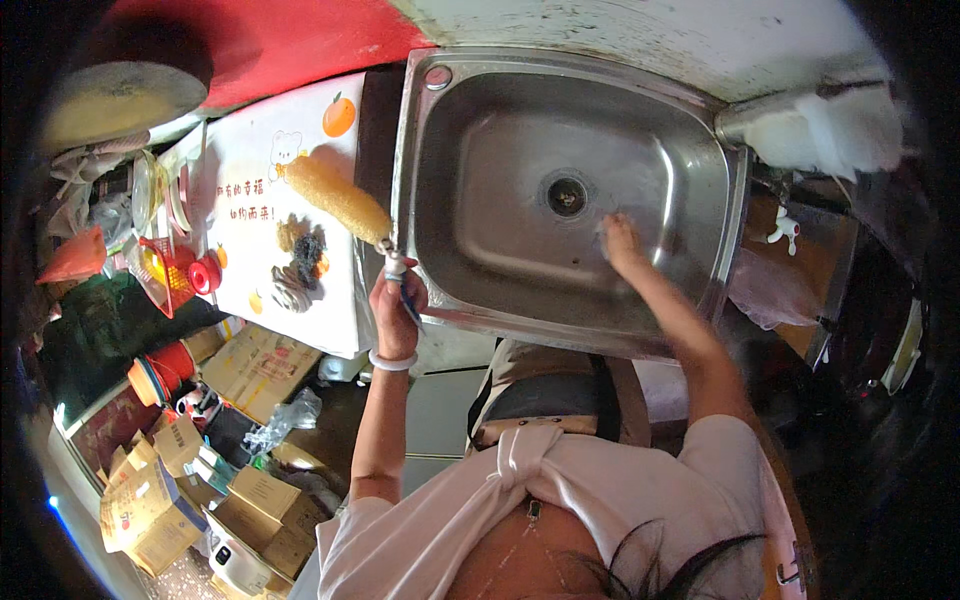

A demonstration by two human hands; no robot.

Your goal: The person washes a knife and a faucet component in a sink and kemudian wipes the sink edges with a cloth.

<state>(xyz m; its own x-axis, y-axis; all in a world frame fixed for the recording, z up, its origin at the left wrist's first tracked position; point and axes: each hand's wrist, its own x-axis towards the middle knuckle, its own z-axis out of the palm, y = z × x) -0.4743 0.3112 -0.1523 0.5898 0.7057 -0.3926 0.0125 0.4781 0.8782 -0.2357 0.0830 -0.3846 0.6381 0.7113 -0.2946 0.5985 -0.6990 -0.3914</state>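
Note:
My left hand point(396, 307) grips the handle of a long yellow sponge brush point(341, 196) over the left rim of a stainless steel sink point(495, 247). The brush head points up and left, above a white printed mat point(300, 225). Inside the basin is my right hand point(621, 238), blurred, to the lower right of the drain point(567, 196); a small pale thing seems to be at its fingers, too blurred to name. On the mat lie several scouring pads, among them a black one point(307, 256) and a silvery one point(291, 289).
Left of the mat stand a red plastic basket point(171, 279) and a red roll point(205, 276). Cardboard boxes point(259, 371) fill the lower left. A white tap handle point(784, 228) and a translucent plastic bag point(772, 292) are right of the sink. A red surface and a stained wall lie beyond.

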